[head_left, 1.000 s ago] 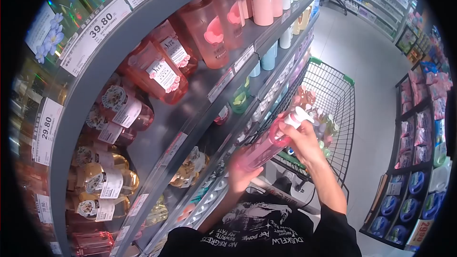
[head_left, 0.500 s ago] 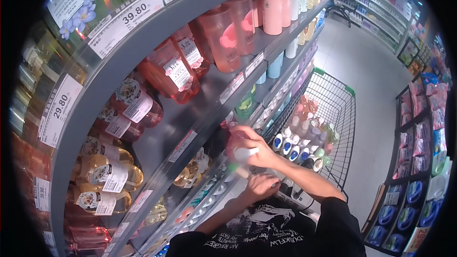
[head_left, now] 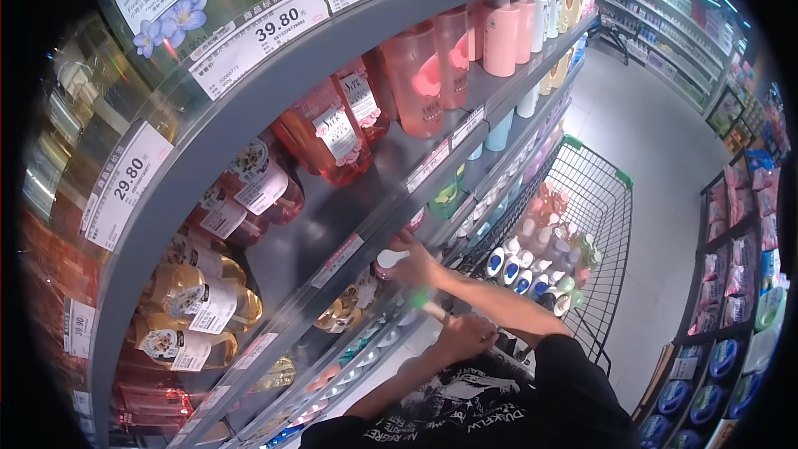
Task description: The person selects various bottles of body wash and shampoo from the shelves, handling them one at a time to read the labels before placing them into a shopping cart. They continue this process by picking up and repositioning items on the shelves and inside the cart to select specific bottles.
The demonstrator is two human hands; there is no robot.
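Observation:
My right hand (head_left: pixel 416 264) reaches across to the lower shelf, its fingers around a pinkish bottle with a white top (head_left: pixel 392 259). The bottle is at the shelf's front edge, partly covered by the hand and blurred. Closer to my body, my left hand (head_left: pixel 467 339) is closed around a pale stick-like thing with a green end (head_left: pixel 422 299); motion blur hides its exact kind. Amber bottles (head_left: pixel 349 306) lie on the lower shelf just left of my right hand. A green bottle (head_left: pixel 447 191) stands on that shelf beyond it.
A wire shopping cart (head_left: pixel 625 270) with several pump bottles (head_left: pixel 532 266) is at my right. The shelf edge (head_left: pixel 341 259) with price tags runs along my left, below red body wash bottles (head_left: pixel 332 137). A rack of packaged goods (head_left: pixel 715 283) lines the far right.
My right hand has moved left and down toward the lower shelf with the pinkish bottle. My left hand still grips the green-ended stick. The view has shifted slightly.

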